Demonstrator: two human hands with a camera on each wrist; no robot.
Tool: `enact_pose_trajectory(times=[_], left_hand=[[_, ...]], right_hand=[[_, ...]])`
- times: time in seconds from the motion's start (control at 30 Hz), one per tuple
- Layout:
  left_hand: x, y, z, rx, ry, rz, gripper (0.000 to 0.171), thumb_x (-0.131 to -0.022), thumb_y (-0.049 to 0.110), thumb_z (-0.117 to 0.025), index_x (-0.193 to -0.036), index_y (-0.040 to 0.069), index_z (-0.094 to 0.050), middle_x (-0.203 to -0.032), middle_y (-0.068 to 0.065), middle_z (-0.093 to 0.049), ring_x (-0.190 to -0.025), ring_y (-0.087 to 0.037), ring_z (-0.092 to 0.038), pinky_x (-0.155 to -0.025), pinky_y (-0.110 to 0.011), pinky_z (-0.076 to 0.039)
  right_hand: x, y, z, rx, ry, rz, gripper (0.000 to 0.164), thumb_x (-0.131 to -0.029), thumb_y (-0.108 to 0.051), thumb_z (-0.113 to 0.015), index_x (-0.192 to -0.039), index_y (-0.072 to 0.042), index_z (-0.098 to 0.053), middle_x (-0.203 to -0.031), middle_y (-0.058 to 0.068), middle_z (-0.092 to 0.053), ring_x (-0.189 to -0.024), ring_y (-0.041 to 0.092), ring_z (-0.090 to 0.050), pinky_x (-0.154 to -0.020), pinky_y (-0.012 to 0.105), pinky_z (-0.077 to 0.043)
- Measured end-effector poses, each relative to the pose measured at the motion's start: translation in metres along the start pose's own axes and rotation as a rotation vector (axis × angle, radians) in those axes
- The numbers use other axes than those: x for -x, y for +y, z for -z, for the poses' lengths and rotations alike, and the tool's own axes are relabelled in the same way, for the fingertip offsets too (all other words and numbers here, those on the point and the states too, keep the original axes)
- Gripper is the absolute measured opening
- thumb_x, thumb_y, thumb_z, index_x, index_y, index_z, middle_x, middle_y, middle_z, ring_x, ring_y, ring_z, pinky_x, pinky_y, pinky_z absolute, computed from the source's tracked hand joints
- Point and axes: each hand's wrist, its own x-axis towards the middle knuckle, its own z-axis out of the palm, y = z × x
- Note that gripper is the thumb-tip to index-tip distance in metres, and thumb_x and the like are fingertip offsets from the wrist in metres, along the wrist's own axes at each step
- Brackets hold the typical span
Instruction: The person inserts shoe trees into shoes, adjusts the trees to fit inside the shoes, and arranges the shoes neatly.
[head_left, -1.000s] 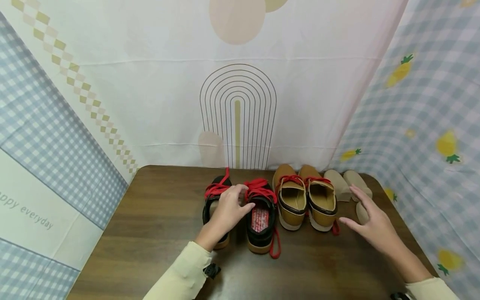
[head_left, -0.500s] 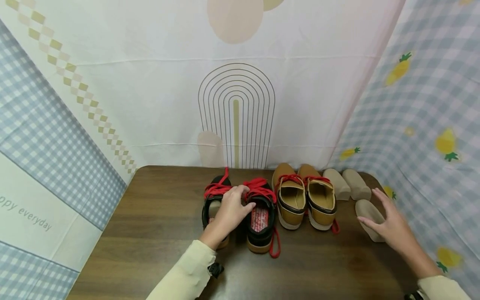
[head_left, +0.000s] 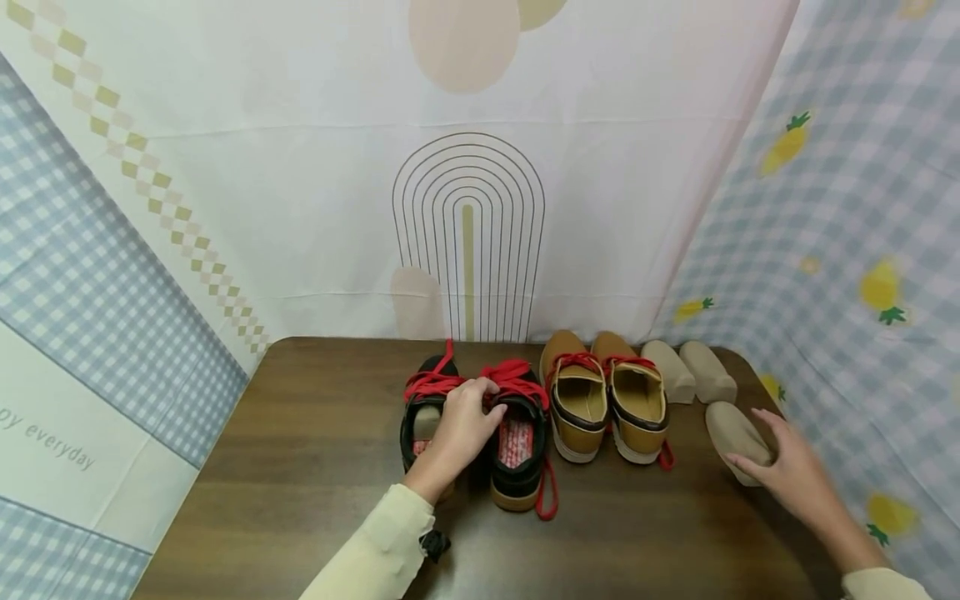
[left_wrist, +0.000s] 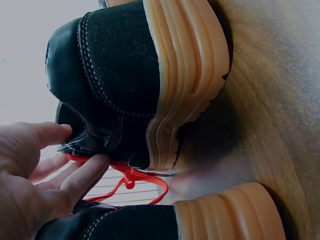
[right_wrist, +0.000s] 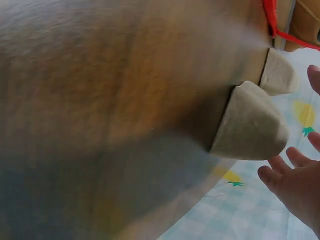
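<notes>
Across swings the right hand (head_left: 798,471), away from the tan shoes (head_left: 648,437), and now the nearest beige insert (head_left: 733,437) lies on the tabletop (head_left: 600,533) right at its spread fingers: within grasp, it seems, but not gripped. The left hand (head_left: 461,425) holds station, thumb and fingers parted, at the black shoe (head_left: 517,483).

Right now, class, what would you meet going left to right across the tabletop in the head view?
First black shoe, left hand, second black shoe, first tan shoe, second tan shoe, first rear beige block, second rear beige block, front beige block, right hand.
</notes>
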Motion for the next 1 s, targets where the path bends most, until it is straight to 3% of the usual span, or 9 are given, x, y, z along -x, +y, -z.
enact_pose_trajectory(times=[0.2,0.67,1.0], left_hand=[[-0.002,0.000,-0.001,-0.003,0.015,0.003,0.017,-0.094,0.013,-0.076,-0.110,0.007,-0.071,-0.109,-0.011,-0.072,-0.102,-0.028,-0.070,-0.084,-0.042,-0.058],[-0.004,-0.002,-0.005,-0.011,0.008,0.017,0.010,-0.095,0.014,-0.076,-0.104,0.011,-0.072,-0.107,-0.006,-0.073,-0.098,-0.022,-0.069,-0.080,-0.037,-0.057],[-0.004,-0.004,-0.003,-0.014,-0.004,0.019,0.009,-0.094,0.012,-0.075,-0.103,0.011,-0.072,-0.106,-0.006,-0.074,-0.093,-0.022,-0.069,-0.077,-0.037,-0.057]], right_hand=[[0.008,0.009,-0.004,0.025,0.002,-0.036,0.086,-0.087,-0.029,-0.085,-0.145,0.016,-0.039,-0.135,0.046,-0.043,-0.114,0.062,-0.045,-0.086,0.070,-0.039],[0.015,0.026,-0.003,0.021,-0.121,-0.155,0.094,-0.093,-0.041,-0.077,-0.145,0.023,-0.033,-0.134,0.050,-0.042,-0.113,0.063,-0.050,-0.083,0.068,-0.046],[0.015,0.029,-0.009,0.023,-0.085,-0.212,0.085,-0.094,-0.037,-0.077,-0.137,0.025,-0.039,-0.128,0.049,-0.047,-0.109,0.060,-0.053,-0.082,0.065,-0.048]])
